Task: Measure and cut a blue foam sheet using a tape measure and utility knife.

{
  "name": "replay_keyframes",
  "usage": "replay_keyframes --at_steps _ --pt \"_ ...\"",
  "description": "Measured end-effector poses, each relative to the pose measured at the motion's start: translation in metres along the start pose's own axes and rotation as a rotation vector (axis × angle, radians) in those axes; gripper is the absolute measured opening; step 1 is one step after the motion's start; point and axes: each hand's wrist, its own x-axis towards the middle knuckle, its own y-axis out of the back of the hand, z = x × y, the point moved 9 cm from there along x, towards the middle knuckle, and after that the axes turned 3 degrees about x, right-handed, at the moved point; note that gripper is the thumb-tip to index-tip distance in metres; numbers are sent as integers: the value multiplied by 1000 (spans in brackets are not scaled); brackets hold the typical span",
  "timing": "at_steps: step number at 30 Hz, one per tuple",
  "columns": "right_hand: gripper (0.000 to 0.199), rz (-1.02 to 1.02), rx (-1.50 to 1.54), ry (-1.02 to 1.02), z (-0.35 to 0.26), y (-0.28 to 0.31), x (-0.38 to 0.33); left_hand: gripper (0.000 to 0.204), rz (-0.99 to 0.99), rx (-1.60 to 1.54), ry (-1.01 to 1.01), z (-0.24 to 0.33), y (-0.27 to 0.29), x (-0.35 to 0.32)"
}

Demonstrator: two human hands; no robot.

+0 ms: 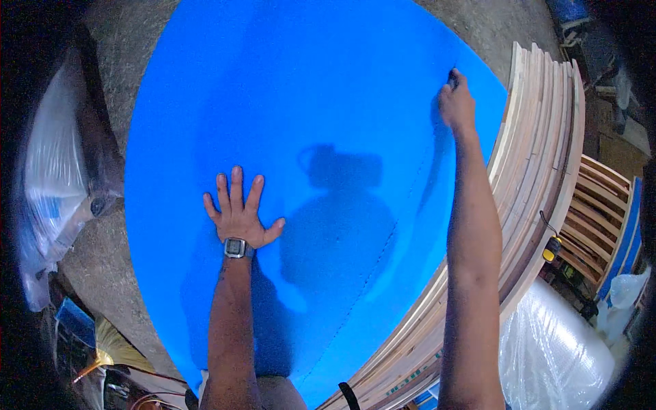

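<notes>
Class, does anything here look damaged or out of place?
The blue sheet looks marked: a ragged dark line runs up its right side toward the right hand. Whether cut or drawn is unclear.

Grey floor (113, 266) is seen left of the timber stack (536, 171), with a slatted wooden frame (596, 217) set to its right.

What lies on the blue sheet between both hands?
In the head view, a dark shadow and a dotted line lie on the blue sheet between left hand and right hand.
</notes>
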Motion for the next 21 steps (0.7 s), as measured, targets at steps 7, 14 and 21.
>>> replay_keyframes --at_steps 7,14,21 --pt "52 -104 -17 -18 10 -5 29 79 -25 -6 20 2 -1 3" --pt "54 -115 13 19 7 2 -42 78 -12 8 20 3 4 6" --pt "53 -181 72 -83 5 5 -89 76 -29 -12 32 1 5 6"
